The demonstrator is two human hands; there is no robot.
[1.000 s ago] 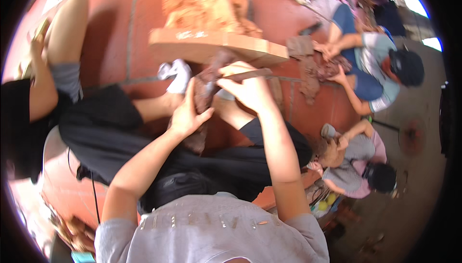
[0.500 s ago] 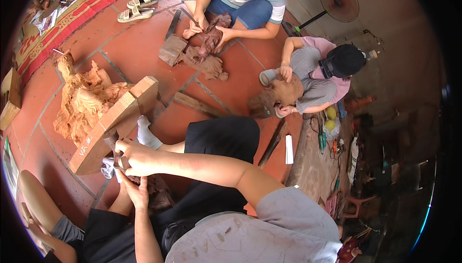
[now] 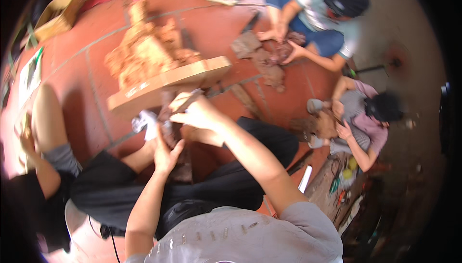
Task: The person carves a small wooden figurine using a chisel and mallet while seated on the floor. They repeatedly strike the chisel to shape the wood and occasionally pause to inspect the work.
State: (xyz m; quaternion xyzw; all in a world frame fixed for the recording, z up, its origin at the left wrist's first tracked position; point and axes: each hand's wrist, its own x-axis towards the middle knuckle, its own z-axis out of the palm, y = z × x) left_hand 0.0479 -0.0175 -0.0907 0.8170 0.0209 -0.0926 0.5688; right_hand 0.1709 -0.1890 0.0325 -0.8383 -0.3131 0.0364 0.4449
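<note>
Between my knees stands a dark reddish-brown carved wood piece [image 3: 167, 114], upright and slightly tilted. My left hand [image 3: 166, 156] wraps round its lower part, thumb on the right side. My right hand [image 3: 195, 111] is closed beside the upper part, with a small flat brown piece [image 3: 186, 100] in its fingers; blur hides what kind it is. Just beyond my hands lies a large orange-brown wood carving [image 3: 149, 53] on its side, its pale thick base board [image 3: 168, 82] toward me.
Ahead on the right, one person [image 3: 317, 32] sits with a dark carving, and another [image 3: 370, 118] holds a brown one. A wooden box [image 3: 57, 15] stands far left. Someone's bare leg [image 3: 48, 118] is close on my left. A wood offcut [image 3: 246, 100] lies on the tiles.
My view has turned left, so the scene sits further right. My right hand has shifted to the right side of the carved wood piece; my left hand still holds it.
</note>
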